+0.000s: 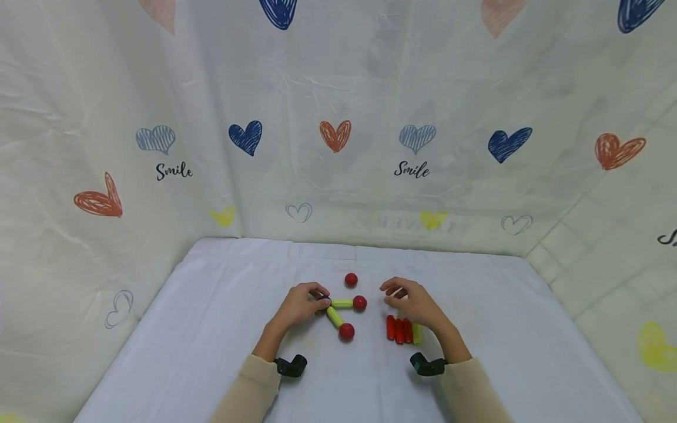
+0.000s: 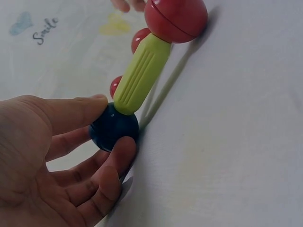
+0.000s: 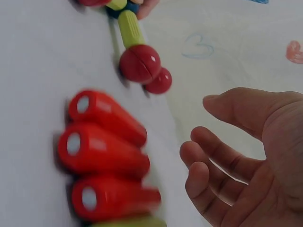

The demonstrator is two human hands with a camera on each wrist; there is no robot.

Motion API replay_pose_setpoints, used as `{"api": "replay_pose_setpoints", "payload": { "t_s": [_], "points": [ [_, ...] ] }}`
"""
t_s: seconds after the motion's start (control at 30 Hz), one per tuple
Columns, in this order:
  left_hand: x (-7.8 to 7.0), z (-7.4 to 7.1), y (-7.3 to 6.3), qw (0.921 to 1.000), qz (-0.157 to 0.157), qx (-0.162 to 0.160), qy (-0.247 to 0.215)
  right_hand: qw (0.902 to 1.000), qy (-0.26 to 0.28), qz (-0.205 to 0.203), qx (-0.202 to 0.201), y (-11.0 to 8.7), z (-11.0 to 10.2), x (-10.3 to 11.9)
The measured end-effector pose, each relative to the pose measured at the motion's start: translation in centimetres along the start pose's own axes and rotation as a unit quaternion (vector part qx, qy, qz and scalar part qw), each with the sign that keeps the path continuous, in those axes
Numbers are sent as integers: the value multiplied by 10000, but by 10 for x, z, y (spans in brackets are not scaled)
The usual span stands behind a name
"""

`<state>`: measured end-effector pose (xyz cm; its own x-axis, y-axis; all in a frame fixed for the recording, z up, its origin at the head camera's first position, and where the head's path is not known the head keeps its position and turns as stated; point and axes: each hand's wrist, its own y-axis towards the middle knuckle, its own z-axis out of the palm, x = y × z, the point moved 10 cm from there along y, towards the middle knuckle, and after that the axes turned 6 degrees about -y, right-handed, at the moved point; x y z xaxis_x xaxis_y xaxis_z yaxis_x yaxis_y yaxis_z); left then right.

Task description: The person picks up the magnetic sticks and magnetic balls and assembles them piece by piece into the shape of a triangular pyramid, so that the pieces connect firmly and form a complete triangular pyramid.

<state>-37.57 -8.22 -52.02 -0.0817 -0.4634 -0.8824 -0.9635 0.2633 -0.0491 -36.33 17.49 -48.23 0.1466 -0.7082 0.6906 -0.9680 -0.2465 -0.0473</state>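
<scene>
My left hand (image 1: 302,304) grips a dark blue ball (image 2: 113,127) between thumb and fingers. Two yellow-green rods (image 2: 143,74) join that ball in a V, each tipped with a red ball (image 1: 359,303); the nearer tip is another red ball (image 1: 346,332). Over to the right, my right hand (image 1: 415,301) hovers with loosely bent fingers and nothing between them. Below it three red rods (image 3: 106,149) lie side by side, pale discs on their ends, beside one yellow-green rod (image 1: 416,334).
A loose red ball (image 1: 351,280) lies on the white-covered table (image 1: 238,276), beyond the joined pieces. Behind the table hangs a pale sheet (image 1: 365,194) printed with hearts. Black wrist cameras (image 1: 292,366) sit on both wrists.
</scene>
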Motion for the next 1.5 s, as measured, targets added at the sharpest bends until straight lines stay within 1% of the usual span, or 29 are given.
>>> {"api": "replay_pose_setpoints", "payload": {
  "t_s": [0.17, 0.33, 0.43, 0.53, 0.6, 0.67, 0.8, 0.87, 1.07, 1.27, 1.37, 1.5],
  "points": [
    [2, -3, -1, 9999, -89, 43, 40, 9997, -195, 0, -132, -15, -18, -19],
    [3, -6, -2, 9999, -72, 121, 48, 9994, -309, 126, -123, -31, -28, -39],
    [4, -7, -2, 9998, -90, 141, 89, 9993, -330, 202, 9, -39, -27, -48],
    [5, -9, -2, 9997, -148, 149, 104, 9989, -275, 269, 254, -44, -22, -54],
    [5, -9, -2, 9997, -171, 152, 100, 9987, -252, 253, 377, -46, -17, -56],
    [5, -9, -3, 9997, -191, 151, 86, 9985, -265, 235, 412, -46, -15, -57],
    [3, -9, -4, 9997, -204, 136, 64, 9985, -386, 131, 364, -47, -14, -53],
    [3, -8, -5, 9996, -234, 122, 78, 9983, -447, 152, 342, -47, -15, -52],
    [3, -9, -8, 9994, -305, 45, 133, 9971, -600, 383, 280, -46, -21, -55],
    [5, -9, -11, 9994, -311, 19, 152, 9963, -695, 508, 52, -45, -32, -60],
    [7, -8, -12, 9994, -326, 27, 147, 9958, -720, 570, 68, -45, -31, -62],
    [8, -8, -13, 9994, -306, 18, 157, 9945, -805, 641, 195, -45, -25, -64]
  ]
}}
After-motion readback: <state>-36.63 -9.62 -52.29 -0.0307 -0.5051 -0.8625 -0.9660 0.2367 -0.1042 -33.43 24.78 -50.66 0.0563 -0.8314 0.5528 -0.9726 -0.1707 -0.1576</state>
